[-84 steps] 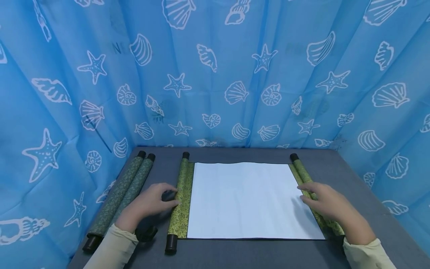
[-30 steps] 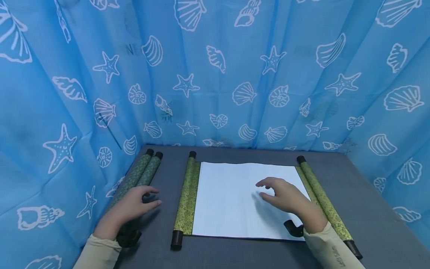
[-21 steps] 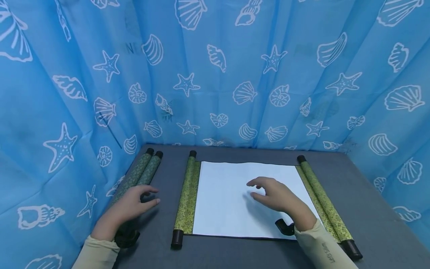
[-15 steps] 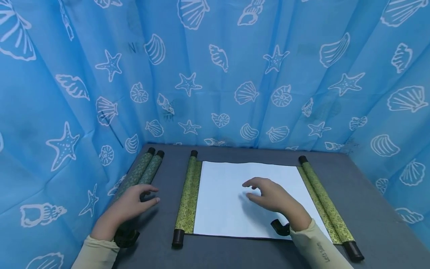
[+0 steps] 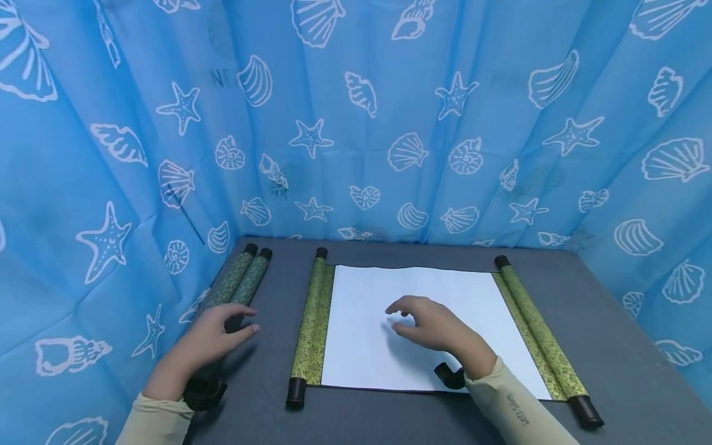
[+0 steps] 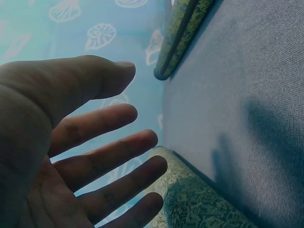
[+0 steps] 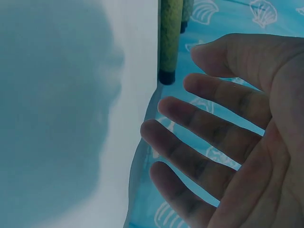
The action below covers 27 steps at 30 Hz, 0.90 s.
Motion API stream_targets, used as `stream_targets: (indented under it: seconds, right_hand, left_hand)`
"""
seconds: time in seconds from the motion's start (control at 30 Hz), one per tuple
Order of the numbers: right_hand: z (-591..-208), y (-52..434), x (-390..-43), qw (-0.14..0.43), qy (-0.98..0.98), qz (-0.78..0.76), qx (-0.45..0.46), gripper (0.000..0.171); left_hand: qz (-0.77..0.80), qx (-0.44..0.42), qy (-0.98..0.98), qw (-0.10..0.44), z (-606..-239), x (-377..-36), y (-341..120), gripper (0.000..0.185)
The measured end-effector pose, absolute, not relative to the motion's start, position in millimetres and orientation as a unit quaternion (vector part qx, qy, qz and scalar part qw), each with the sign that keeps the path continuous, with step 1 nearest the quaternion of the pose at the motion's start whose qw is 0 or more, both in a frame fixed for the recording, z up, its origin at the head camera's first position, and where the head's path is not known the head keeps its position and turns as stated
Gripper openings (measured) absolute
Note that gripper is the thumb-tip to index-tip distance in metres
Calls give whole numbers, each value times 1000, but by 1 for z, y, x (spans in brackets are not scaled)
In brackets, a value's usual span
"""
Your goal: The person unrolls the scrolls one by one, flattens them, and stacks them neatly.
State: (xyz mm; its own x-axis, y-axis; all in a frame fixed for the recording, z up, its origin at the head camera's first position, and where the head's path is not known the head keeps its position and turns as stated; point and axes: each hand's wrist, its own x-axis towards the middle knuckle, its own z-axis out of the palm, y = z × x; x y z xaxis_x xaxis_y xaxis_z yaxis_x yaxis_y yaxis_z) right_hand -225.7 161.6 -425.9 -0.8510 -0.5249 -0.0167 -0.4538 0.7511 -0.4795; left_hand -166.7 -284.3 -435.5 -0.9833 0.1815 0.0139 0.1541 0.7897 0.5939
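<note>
While one unrolled scroll (image 5: 356,321) lies flat on the grey table (image 5: 367,420), the right hand (image 5: 425,324) is held above its white panel (image 5: 411,281), casting a shadow there. That hand's forearm enters from the lower right, fingers pointing left; thumb and four fingers are apart and loosely bent. The left hand (image 5: 214,330) is held beside the rolled dark-green scrolls, fingers pointing inward, thumb and fingers likewise apart; whether it touches them cannot be told.

Count: one white panel, flanked by two yellow-green rollers, left roller (image 5: 308,321) and right roller (image 5: 542,332), with four black end caps showing. Rolled dark-green scrolls: two, outer (image 5: 229,281) and inner (image 5: 250,281), side by side at the table's left. Black wrist devices: two, one per wrist. Pale sleeves: two. Behind stands a blue curtain (image 5: 356,142) printed with white shells and starfish.
</note>
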Motion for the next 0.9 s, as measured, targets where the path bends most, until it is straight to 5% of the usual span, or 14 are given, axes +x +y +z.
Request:
stream_targets:
  seconds: [0.9]
  right_hand:
    - [-425,115,-224,78,908,-252,-327,29]
  left_hand:
    - [327,68,942,-8,-429,-158,-299,42]
